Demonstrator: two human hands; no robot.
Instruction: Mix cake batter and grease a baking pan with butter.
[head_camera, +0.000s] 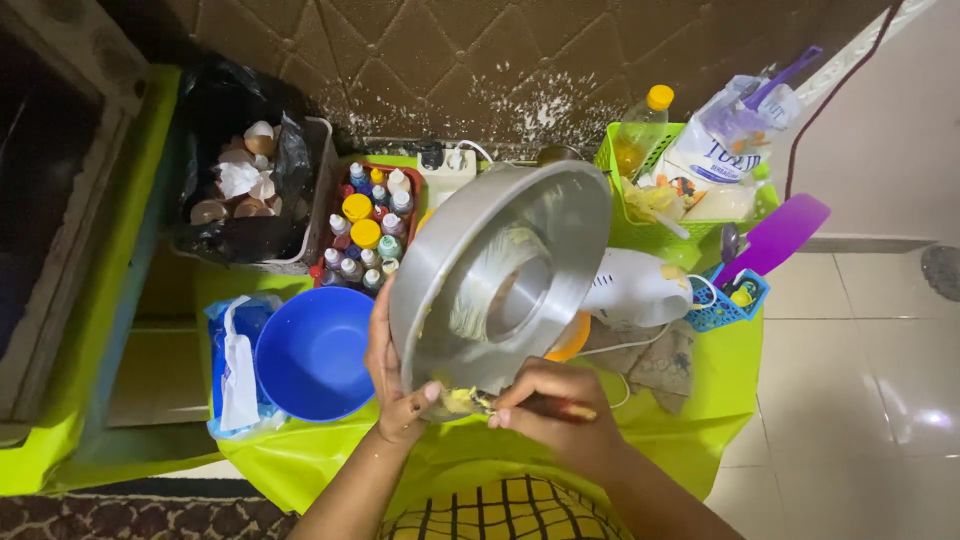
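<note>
Two hands work over a small table (690, 440) draped in lime-green plastic, set against a brown quilted wall (480, 60) spattered with pale flecks; glossy white floor tiles (860, 380) lie to the right and a patterned rug (130, 515) at the near left. The left hand (392, 375) grips the near rim of a metal tube cake pan (500, 275), tilted up on edge at the table's middle, its inside smeared with yellowish batter. The right hand (555, 410), closed around a thin tool (520, 405), rests at the pan's lower rim; what sort of tool it is cannot be made out.

Near left sits an empty blue bowl (312, 355) beside a blue plastic bag (235, 370). Farther back, a red tray (372, 225) holds small colouring bottles, and a bin lined with a black bag (240, 170) holds eggshells. At far right, a green basket (650, 225) carries a yellow-capped bottle and a white packet; a purple spatula (775, 240) juts from a small blue basket (725, 310). A white hand mixer (635, 290) is partly hidden behind the pan, as is an orange object at its right edge.
</note>
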